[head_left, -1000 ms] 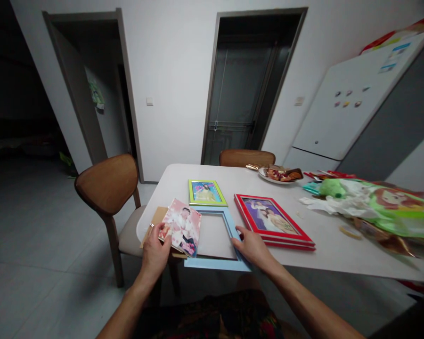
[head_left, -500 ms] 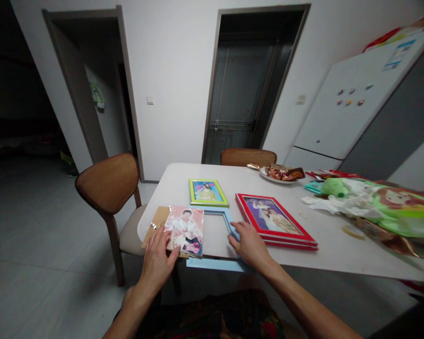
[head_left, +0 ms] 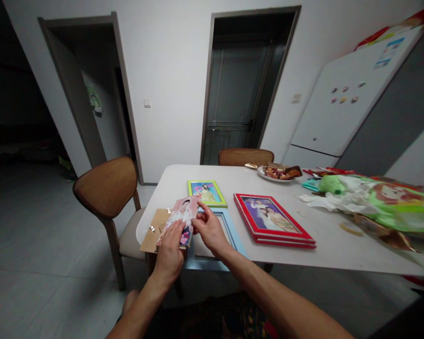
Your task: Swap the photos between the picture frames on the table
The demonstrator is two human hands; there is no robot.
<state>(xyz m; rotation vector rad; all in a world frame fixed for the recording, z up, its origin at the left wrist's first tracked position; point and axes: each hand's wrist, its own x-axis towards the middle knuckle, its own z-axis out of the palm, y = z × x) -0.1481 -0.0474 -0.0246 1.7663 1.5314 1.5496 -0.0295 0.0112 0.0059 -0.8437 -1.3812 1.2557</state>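
Note:
A pink portrait photo (head_left: 190,210) is tilted up off the table between my two hands; it looks thick at its lower edge. My left hand (head_left: 170,246) lies across its lower left part, the fingers closed on it. My right hand (head_left: 212,230) pinches its right edge with bent fingers. Underneath, to the left, lies a brown backing board (head_left: 149,241) with metal clips. An empty light-blue picture frame (head_left: 235,233) rests partly under my hands, its near side jutting past the table edge. Just behind the photo is a lime-green framed picture (head_left: 212,193).
Red picture frames (head_left: 273,219) are stacked to the right on the white table (head_left: 183,170). Farther right are a plate of food (head_left: 277,174), crumpled tissue (head_left: 321,203), a roll of tape (head_left: 351,229) and a green plastic bag (head_left: 406,207). Wooden chairs (head_left: 108,188) stand left and behind.
My right hand has left the blue frame and moved left to the photo's edge. The photo has been lifted and tilted, and my left hand has shifted right onto it.

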